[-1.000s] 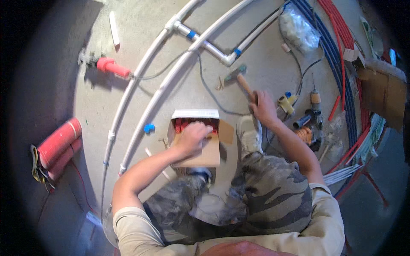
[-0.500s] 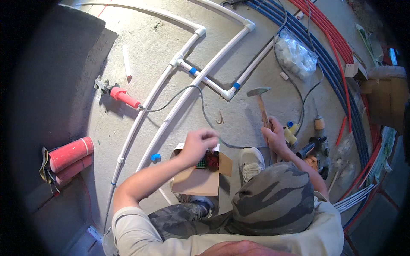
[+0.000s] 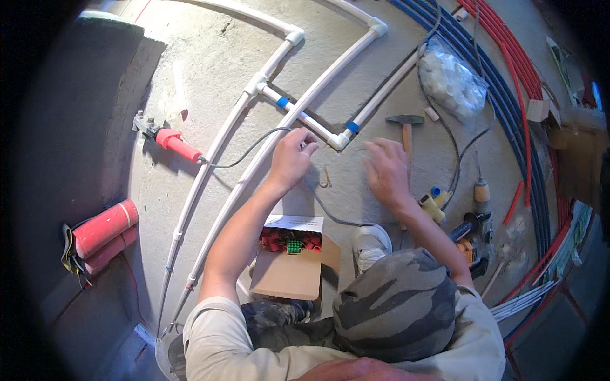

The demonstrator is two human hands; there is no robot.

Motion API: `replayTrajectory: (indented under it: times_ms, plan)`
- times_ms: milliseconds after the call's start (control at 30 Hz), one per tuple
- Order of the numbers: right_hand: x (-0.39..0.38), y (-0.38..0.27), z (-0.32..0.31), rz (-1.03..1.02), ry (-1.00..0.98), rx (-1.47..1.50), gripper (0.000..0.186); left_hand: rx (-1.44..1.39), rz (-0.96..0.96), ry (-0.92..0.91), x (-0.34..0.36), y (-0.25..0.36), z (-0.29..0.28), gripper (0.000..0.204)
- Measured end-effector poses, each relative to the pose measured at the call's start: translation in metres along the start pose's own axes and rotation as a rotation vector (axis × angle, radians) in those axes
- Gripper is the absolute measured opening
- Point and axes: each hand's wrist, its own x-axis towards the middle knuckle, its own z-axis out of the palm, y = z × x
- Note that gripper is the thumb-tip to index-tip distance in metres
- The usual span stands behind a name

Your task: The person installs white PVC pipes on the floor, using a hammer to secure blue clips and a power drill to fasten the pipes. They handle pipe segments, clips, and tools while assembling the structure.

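Observation:
My left hand hovers beside the long white pipe, thumb and fingertips drawn together; what they hold, if anything, is too small to make out. Opposite it my right hand is raised, its fingers loosely stretched and somewhat blurred, with nothing seen in them. A hammer with a wooden handle lies on the floor just beyond that hand, partly covered by my forearm. Below my hands stands an open cardboard box holding red plastic pieces and a green cluster. A small bent hook lies between my hands.
Joined white pipes cross the floor. A red-handled tool with a cable lies left, above a red cylinder. To the right are a drill, yellow fittings, a plastic bag and blue pipes.
My right hand has let go of the hammer, which now lies on the floor, and has moved left and up. My left hand has risen from over the box toward the pipes.

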Motion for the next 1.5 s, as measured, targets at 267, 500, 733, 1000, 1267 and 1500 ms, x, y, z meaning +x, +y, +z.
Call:
replayTrajectory:
  times_ms: [267,500,733,1000,1267,1500]
  plan:
    - [0.074,-0.024,0.078,-0.009,-0.27,-0.172,0.025,-0.138,-0.052,0.314,0.052,-0.017,-0.066,0.016]
    - [0.066,-0.021,0.081,0.008,-0.192,-0.068,0.035,-0.025,-0.336,0.123,0.128,-0.046,-0.079,0.014]
    - [0.057,-0.01,0.082,-0.027,-0.093,0.026,0.038,0.337,-0.409,0.142,0.141,-0.031,-0.052,0.014]
    - [0.055,-0.006,0.08,-0.001,-0.107,0.066,0.038,0.315,-0.429,0.213,0.14,-0.027,-0.032,0.013]
    - [0.056,-0.006,0.079,-0.007,-0.1,0.094,0.034,0.411,-0.325,0.366,0.141,-0.055,-0.02,0.011]
    - [0.044,0.0,0.041,0.049,0.108,0.455,0.022,0.442,-0.541,0.242,0.154,-0.035,-0.028,0.012]
